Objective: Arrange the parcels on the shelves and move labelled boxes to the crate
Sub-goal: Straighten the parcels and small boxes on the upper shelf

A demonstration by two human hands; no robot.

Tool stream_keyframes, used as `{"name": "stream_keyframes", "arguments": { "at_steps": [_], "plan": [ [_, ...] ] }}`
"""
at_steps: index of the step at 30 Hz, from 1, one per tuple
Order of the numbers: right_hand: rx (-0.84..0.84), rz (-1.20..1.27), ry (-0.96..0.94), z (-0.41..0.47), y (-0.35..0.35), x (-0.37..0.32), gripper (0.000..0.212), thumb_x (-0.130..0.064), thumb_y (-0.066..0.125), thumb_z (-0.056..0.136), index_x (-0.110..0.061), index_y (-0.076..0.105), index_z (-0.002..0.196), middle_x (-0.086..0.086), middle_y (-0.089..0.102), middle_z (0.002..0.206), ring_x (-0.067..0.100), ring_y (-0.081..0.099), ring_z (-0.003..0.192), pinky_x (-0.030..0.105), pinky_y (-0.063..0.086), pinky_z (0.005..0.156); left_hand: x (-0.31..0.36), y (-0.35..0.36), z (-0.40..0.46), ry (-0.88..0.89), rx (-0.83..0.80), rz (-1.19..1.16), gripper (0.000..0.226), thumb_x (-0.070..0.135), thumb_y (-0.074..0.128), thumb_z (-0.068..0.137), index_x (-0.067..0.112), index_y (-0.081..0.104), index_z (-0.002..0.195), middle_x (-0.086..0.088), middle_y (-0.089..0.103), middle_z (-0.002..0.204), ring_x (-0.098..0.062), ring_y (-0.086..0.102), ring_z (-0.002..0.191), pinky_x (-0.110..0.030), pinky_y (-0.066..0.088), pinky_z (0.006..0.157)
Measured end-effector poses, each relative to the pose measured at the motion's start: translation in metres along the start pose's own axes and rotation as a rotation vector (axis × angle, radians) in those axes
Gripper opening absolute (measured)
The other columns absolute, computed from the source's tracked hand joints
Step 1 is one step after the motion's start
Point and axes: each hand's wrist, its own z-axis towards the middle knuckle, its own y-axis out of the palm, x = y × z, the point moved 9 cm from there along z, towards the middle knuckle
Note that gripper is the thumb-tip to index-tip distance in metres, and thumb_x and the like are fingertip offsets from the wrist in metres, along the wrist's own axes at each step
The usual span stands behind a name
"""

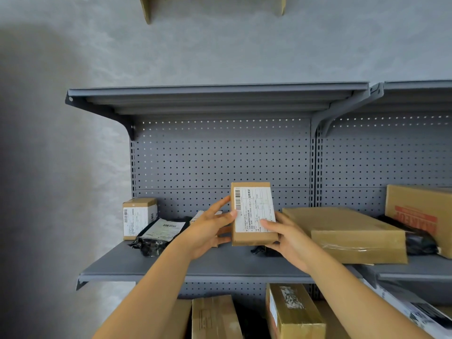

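Note:
A small brown labelled box (253, 211) stands upright just above the grey middle shelf (220, 265). My left hand (210, 231) grips its left edge, thumb on the white label. My right hand (288, 238) holds its lower right corner, thumb on the label too. Further left on the shelf stands another small labelled box (138, 217), with a black labelled poly bag (156, 237) leaning beside it. A third small labelled parcel (199, 216) shows partly behind my left hand.
A large flat brown carton (349, 233) lies to the right, with a printed carton (420, 214) and a black bag (418, 241) beyond. The grey upper shelf (217, 96) overhangs. Below stand several brown boxes (293, 311). A perforated back panel (220, 155) closes the rear.

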Motion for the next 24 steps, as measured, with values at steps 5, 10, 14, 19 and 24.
{"name": "stream_keyframes", "arguments": {
  "at_steps": [5,10,14,19,24],
  "plan": [
    [0.037,-0.006,-0.027,0.009,0.001,0.002,0.043,-0.017,0.063,0.093,-0.03,0.053,0.134,-0.002,0.07,0.123,0.02,0.062,0.119,0.046,0.046,0.106,-0.001,-0.007,0.005,0.021,-0.007,-0.004,0.043,0.024,0.06,0.098,0.047,0.045,0.131,-0.001,0.072,0.121,-0.023,0.067,0.113,-0.047,0.049,0.104],
    [0.093,-0.16,-0.022,0.026,0.007,0.007,0.027,-0.034,0.058,0.097,-0.046,0.054,0.121,-0.01,0.068,0.121,0.014,0.062,0.114,0.04,0.048,0.1,0.0,-0.03,0.029,0.056,0.189,0.246,0.038,0.024,0.055,0.1,0.024,0.047,0.137,0.0,0.063,0.129,-0.02,0.064,0.114,-0.048,0.052,0.099],
    [0.166,-0.257,-0.014,0.047,0.002,0.017,0.038,-0.028,0.054,0.1,-0.036,0.048,0.137,-0.007,0.064,0.128,0.015,0.059,0.119,0.037,0.048,0.099,0.006,-0.043,0.053,0.112,0.262,0.439,0.029,0.019,0.057,0.098,0.019,0.049,0.126,0.003,0.059,0.129,-0.016,0.062,0.114,-0.039,0.056,0.092],
    [0.268,-0.363,-0.014,0.077,-0.008,0.026,0.041,-0.013,0.052,0.1,-0.026,0.047,0.138,-0.005,0.061,0.131,0.014,0.059,0.114,0.026,0.053,0.085,-0.001,-0.058,0.086,0.153,0.22,0.672,0.03,0.018,0.066,0.092,0.019,0.048,0.117,0.011,0.059,0.116,-0.009,0.059,0.11,-0.015,0.047,0.071],
    [0.344,-0.549,0.012,0.114,-0.017,0.035,0.043,-0.009,0.052,0.098,-0.022,0.046,0.138,0.0,0.061,0.132,0.017,0.059,0.114,0.025,0.052,0.079,-0.02,-0.079,0.126,0.112,0.208,0.803,0.03,0.026,0.068,0.09,0.018,0.051,0.113,0.007,0.062,0.113,-0.011,0.059,0.108,-0.023,0.044,0.082]
  ]
}}
